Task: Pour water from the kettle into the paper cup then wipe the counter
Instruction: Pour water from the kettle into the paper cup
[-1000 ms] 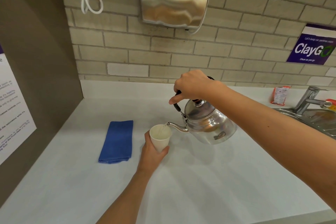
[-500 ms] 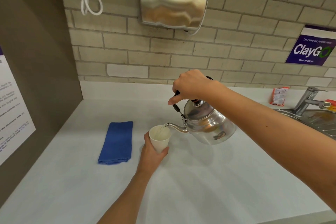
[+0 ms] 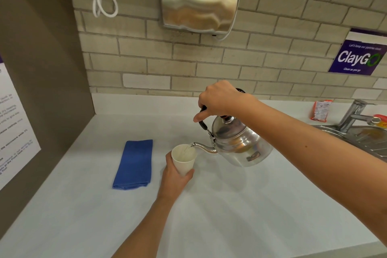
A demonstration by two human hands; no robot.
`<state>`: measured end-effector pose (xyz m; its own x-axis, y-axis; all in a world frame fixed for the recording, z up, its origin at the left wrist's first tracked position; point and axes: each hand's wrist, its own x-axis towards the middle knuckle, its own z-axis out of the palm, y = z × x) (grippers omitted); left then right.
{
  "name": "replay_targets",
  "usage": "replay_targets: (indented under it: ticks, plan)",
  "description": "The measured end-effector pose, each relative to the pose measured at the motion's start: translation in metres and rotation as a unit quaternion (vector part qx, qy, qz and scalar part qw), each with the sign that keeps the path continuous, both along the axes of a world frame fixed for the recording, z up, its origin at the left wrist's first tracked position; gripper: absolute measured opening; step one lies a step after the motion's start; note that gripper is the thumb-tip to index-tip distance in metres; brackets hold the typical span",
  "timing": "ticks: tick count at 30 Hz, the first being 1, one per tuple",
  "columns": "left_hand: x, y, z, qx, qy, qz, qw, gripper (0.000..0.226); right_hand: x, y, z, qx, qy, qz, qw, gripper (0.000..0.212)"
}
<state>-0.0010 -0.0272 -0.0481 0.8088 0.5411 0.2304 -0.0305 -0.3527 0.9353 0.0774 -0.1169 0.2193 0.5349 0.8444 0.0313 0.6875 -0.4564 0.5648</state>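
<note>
A shiny steel kettle (image 3: 240,144) hangs tilted above the white counter (image 3: 240,205), its spout over a white paper cup (image 3: 184,160). A thin stream of water runs from the spout into the cup. My right hand (image 3: 219,100) grips the kettle's black handle from above. My left hand (image 3: 173,176) is wrapped around the cup's lower half, holding it just off or on the counter; I cannot tell which. A folded blue cloth (image 3: 134,164) lies flat on the counter to the left of the cup.
A steel sink (image 3: 366,140) with a tap (image 3: 354,115) sits at the right, with a red packet (image 3: 320,110) behind it. A brown side panel (image 3: 41,69) walls off the left. A metal hand dryer (image 3: 199,0) hangs on the brick wall above.
The kettle stays tilted over the cup and water keeps flowing. Both hands hold nearly the same positions.
</note>
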Motion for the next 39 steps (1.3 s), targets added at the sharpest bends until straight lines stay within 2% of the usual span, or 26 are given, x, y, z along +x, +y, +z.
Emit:
replay_targets:
  ticks: [39]
  plan:
    - [-0.0009, 0.0000, 0.0016, -0.020, -0.001, 0.008, 1.000, 0.081, -0.0008, 0.0052, 0.0012, 0.008, 0.008, 0.000, 1.000, 0.065]
